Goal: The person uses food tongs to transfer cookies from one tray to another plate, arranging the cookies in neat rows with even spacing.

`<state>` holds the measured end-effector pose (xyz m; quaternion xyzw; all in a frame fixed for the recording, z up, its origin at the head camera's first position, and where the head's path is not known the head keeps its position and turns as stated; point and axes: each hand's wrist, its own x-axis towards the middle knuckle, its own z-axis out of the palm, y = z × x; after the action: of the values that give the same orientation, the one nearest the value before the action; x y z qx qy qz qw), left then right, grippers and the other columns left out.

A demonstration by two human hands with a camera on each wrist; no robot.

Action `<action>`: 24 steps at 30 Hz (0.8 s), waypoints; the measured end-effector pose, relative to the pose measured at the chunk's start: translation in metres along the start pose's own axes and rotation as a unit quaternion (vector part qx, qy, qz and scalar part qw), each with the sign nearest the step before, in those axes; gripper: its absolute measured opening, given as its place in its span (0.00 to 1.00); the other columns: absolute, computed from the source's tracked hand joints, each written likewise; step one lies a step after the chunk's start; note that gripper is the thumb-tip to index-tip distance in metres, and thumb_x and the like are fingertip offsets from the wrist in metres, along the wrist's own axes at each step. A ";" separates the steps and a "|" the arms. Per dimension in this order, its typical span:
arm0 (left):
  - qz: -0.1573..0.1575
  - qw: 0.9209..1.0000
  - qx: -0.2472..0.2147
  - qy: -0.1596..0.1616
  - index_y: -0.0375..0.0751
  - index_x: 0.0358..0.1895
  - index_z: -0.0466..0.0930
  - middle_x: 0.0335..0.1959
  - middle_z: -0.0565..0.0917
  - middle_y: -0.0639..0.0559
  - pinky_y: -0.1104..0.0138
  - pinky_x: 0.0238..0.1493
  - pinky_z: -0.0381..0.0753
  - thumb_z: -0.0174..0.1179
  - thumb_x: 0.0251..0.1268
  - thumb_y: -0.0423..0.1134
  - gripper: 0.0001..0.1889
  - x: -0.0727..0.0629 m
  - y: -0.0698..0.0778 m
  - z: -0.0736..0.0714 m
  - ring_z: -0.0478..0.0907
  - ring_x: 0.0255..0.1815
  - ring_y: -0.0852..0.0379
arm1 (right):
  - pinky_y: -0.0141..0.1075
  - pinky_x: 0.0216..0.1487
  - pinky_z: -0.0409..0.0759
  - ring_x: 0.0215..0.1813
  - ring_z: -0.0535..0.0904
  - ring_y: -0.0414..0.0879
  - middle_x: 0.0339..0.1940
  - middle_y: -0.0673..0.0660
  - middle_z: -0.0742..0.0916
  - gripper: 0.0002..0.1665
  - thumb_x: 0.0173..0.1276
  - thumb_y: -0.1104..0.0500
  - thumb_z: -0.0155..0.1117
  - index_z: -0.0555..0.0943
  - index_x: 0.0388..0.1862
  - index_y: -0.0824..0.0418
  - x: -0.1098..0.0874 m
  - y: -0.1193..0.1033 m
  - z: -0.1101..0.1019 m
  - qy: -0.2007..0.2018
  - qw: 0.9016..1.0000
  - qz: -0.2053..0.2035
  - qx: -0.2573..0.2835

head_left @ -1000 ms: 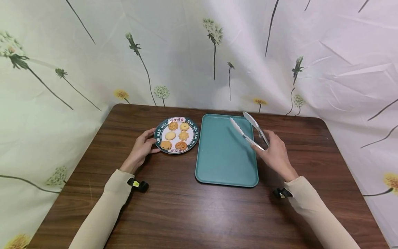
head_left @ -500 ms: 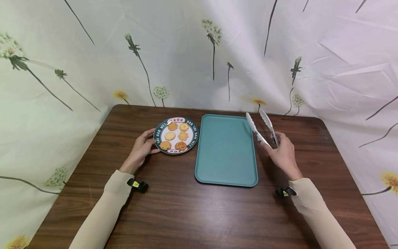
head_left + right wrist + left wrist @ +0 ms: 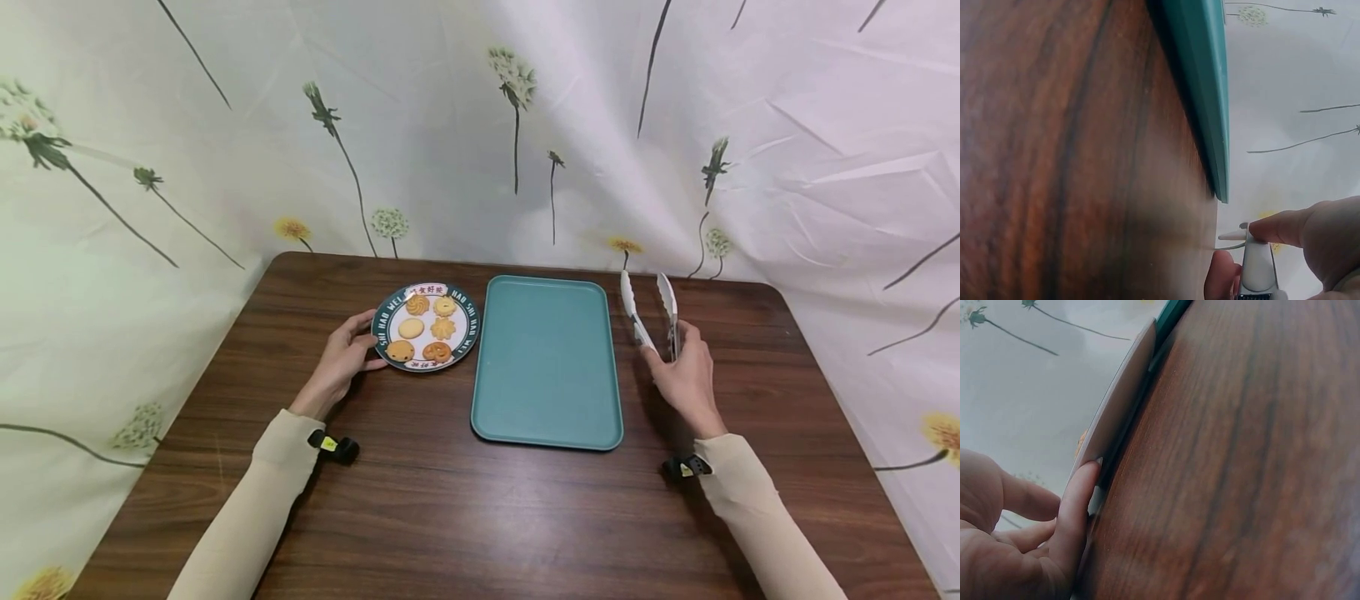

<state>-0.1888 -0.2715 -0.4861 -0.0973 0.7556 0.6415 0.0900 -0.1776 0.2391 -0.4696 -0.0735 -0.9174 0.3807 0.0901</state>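
Note:
My left hand (image 3: 341,360) grips the left rim of a round plate (image 3: 425,362), thumb on top and fingers beneath, as the left wrist view shows from the side. On the plate lie several cookies (image 3: 411,328) of different shapes. Right of the plate is a teal rectangular tray (image 3: 545,362) with nothing on it. My right hand (image 3: 686,371) holds metal tongs (image 3: 667,292) just beyond the tray's right edge. Their two arms are spread apart and point to the back of the table, with nothing between the tips. In the right wrist view, thumb and fingers pinch the tongs' handle (image 3: 1259,269).
Everything stands on a dark brown wooden table (image 3: 420,508) with rounded back corners. Behind and beside it hangs a pale cloth backdrop (image 3: 450,125) printed with dandelions. Each wrist wears a black strap with a small camera (image 3: 346,451).
The tongs in my right hand have moved right, from over the tray's far right corner to beside the tray, and turned to point straighter back. My left hand and the plate stay put.

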 end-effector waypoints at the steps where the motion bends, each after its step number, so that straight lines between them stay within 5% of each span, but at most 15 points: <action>1: 0.000 1.000 0.000 0.000 0.46 0.86 0.48 0.84 0.54 0.39 0.73 0.47 0.92 0.40 0.85 0.34 0.31 0.000 0.000 0.000 0.71 0.70 0.42 | 0.61 0.57 0.76 0.58 0.75 0.67 0.60 0.75 0.78 0.44 0.74 0.52 0.66 0.60 0.80 0.68 0.000 0.001 0.000 0.001 1.000 0.000 0.002; 5: 0.000 1.000 -0.001 0.001 0.46 0.86 0.48 0.84 0.54 0.39 0.72 0.47 0.92 0.41 0.85 0.34 0.31 0.000 0.000 0.000 0.71 0.70 0.42 | 0.55 0.57 0.78 0.47 0.83 0.64 0.58 0.74 0.78 0.43 0.75 0.53 0.65 0.60 0.80 0.68 -0.003 0.002 0.001 0.002 1.000 0.002 0.006; 10: -0.001 1.000 0.000 0.001 0.47 0.86 0.49 0.85 0.53 0.40 0.72 0.48 0.92 0.40 0.85 0.34 0.31 0.000 0.000 0.000 0.71 0.69 0.42 | 0.52 0.58 0.81 0.20 0.83 0.42 0.58 0.75 0.77 0.43 0.75 0.53 0.64 0.58 0.81 0.67 -0.008 0.001 0.000 -0.012 1.000 0.007 0.007; 13: -0.001 1.000 0.000 0.002 0.47 0.86 0.49 0.85 0.53 0.40 0.72 0.48 0.92 0.40 0.85 0.33 0.31 0.000 0.000 0.000 0.70 0.69 0.42 | 0.52 0.58 0.82 0.18 0.81 0.36 0.59 0.76 0.77 0.44 0.75 0.53 0.64 0.58 0.81 0.67 -0.013 -0.001 0.000 -0.017 1.000 0.006 0.009; 18: -0.002 1.000 0.002 0.003 0.47 0.85 0.50 0.84 0.54 0.40 0.72 0.49 0.92 0.40 0.85 0.33 0.31 0.000 0.001 0.000 0.71 0.69 0.43 | 0.45 0.50 0.84 0.19 0.84 0.41 0.58 0.76 0.77 0.43 0.75 0.54 0.64 0.58 0.81 0.68 -0.019 -0.002 0.001 -0.026 1.000 -0.001 0.007; 24: -0.003 1.000 -0.001 -0.002 0.47 0.86 0.49 0.85 0.53 0.40 0.72 0.49 0.91 0.39 0.85 0.34 0.31 0.000 0.000 0.000 0.71 0.69 0.43 | 0.44 0.52 0.81 0.20 0.85 0.43 0.58 0.76 0.76 0.43 0.75 0.55 0.64 0.58 0.81 0.68 -0.022 0.001 0.003 -0.028 1.000 0.001 0.004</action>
<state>-0.1889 -0.2713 -0.4865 -0.0985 0.7547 0.6420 0.0929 -0.1569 0.2332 -0.4742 -0.0632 -0.9178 0.3866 0.0645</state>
